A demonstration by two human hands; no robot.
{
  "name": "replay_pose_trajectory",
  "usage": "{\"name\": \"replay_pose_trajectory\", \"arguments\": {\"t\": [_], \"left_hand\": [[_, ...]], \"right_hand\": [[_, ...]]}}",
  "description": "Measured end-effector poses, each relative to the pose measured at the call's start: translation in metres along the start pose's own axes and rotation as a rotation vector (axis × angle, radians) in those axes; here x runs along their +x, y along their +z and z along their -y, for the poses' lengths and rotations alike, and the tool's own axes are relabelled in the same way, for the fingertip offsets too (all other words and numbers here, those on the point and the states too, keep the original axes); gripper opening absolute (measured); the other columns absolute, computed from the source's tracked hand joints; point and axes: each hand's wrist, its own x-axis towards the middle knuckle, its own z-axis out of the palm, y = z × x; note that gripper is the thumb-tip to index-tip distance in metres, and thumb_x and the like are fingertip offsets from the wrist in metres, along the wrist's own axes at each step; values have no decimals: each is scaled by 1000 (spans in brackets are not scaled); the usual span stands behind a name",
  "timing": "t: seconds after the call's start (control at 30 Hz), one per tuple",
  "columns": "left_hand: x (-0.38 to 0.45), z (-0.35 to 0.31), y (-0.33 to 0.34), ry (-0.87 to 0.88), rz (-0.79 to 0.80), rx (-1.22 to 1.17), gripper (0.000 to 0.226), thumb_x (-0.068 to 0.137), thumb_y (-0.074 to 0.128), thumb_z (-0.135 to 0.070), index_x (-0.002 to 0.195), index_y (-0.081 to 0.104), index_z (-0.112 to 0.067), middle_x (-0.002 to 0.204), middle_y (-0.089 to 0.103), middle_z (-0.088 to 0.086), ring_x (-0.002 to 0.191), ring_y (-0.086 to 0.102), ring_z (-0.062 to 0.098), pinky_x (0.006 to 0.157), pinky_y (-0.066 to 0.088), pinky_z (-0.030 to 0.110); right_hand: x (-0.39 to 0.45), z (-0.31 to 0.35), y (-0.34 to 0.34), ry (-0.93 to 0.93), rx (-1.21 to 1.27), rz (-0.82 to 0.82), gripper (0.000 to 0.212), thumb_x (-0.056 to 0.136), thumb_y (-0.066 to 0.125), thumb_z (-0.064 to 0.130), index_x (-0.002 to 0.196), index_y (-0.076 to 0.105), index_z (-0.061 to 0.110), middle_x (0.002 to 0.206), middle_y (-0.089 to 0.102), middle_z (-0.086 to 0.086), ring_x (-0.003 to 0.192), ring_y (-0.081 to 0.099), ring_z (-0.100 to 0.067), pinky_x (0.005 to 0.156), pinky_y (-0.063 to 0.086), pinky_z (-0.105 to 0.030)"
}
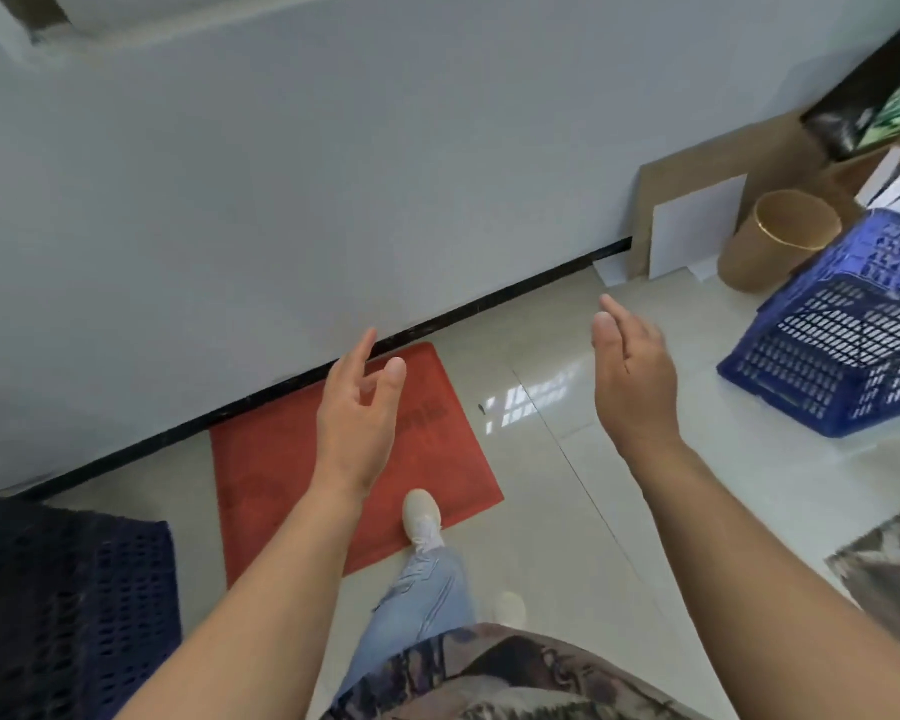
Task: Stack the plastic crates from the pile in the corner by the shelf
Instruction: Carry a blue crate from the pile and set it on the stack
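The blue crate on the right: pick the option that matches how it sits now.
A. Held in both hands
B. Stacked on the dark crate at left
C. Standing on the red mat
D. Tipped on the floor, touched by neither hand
D. The blue crate lies tipped on the tile floor, while the left hand and right hand hang open in the air, away from it and holding nothing.

Your forearms are bare, no sleeves showing. Below your left hand (357, 413) you wear light blue jeans (422, 600) and a cream shoe (423, 514); nearest you, a patterned camouflage-like top (494, 672).
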Motion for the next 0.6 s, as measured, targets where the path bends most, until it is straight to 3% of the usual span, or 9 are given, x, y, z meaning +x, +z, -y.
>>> {"name": "replay_pose_trajectory", "arguments": {"t": [0.2,0.33,0.6], "left_hand": [[40,-12,66,-1,141,11,53,85,52,-49,136,41,-39,137,41,-17,96,50,-25,100,46,41],[82,-24,124,-8,232,18,59,77,49,-60,133,40,-45,133,42,-21,96,49,-25,99,46,41],[171,-82,239,78,439,9,48,91,49,-44,137,39,-38,137,39,-18,95,45,-30,102,43,43]], "right_hand": [[38,-43,-23,113,28,-118,49,99,29,45,138,49,23,131,52,-4,112,58,-21,100,45,-43],[83,-64,-44,175,-2,-170,53,98,27,48,138,50,21,130,54,-5,112,58,-23,99,46,-47],[184,-81,-96,305,-5,-336,80,78,18,69,135,53,25,124,58,-7,109,61,-26,98,45,-44]]}}
